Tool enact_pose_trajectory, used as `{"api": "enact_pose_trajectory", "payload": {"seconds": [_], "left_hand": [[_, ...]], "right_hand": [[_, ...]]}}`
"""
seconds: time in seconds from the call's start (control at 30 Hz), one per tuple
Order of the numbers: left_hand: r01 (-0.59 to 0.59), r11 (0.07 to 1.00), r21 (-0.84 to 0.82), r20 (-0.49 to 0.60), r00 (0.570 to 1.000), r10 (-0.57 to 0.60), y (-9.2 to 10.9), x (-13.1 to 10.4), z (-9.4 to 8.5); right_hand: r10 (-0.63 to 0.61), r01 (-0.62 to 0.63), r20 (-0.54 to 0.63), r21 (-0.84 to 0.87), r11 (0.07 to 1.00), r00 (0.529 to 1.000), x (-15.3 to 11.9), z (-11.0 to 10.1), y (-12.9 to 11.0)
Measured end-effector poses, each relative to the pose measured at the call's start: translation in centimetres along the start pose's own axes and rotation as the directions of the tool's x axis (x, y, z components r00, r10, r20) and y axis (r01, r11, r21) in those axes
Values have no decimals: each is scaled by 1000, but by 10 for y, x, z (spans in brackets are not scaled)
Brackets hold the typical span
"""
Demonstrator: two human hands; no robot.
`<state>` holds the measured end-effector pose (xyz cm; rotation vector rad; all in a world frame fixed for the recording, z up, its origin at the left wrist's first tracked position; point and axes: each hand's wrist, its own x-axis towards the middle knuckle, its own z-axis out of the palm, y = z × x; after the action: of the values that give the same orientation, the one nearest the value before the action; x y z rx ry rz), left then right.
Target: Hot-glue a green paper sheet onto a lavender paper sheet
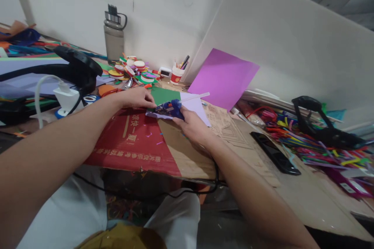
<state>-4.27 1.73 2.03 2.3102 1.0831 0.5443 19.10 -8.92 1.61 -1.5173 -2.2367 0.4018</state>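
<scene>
A blue glue gun (174,107) with a clear glue stick jutting from its back is gripped by my right hand (194,124). Its nozzle points left, toward the fingertips of my left hand (136,98). The fingers of my left hand are pressed together at the left edge of the papers; what they pinch there is too small to make out. Beneath the glue gun lie a light purple sheet (197,107) and a green sheet (164,95), on a red and brown cardboard (140,144).
Paper rolls (140,65), a grey bottle (114,41) and a cup of pens (177,74) stand at the back. A purple sheet (224,76) leans on a white board. At right are a black phone (274,152) and colourful pipe cleaners (292,132). A black cable (187,192) hangs in front.
</scene>
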Motion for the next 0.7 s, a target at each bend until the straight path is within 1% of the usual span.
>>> {"api": "enact_pose_trajectory", "payload": {"seconds": [0.07, 0.1, 0.27, 0.37, 0.47, 0.57, 0.7], "left_hand": [[-25, 998, 62, 124, 992, 17, 1, 0, -4], [-36, 996, 85, 151, 988, 23, 1, 0, -5], [-35, 992, 120, 111, 994, 22, -4, 2, -6], [-20, 998, 65, 109, 994, 13, -6, 1, -4], [-14, 1000, 7, 108, 994, 13, -5, 0, -4], [2, 1000, 18, 105, 994, -4, -4, -1, -4], [12, 999, 37, 95, 995, -15, -5, 1, -4]], "right_hand": [[-3, 3, -3, -2, 1000, 1000, 1, 2, -2], [-2, 2, -7, -3, 1000, 1000, 2, 2, -2], [1, -1, -30, 7, 1000, 1000, 2, 6, -5], [-8, 9, -51, 18, 1000, 999, 3, 8, -4], [-16, 18, -36, 39, 999, 999, 4, 9, -3], [-12, 12, -16, 53, 999, 1000, 6, 10, -3], [4, -3, -18, 53, 999, 1000, 8, 12, -5]]}}
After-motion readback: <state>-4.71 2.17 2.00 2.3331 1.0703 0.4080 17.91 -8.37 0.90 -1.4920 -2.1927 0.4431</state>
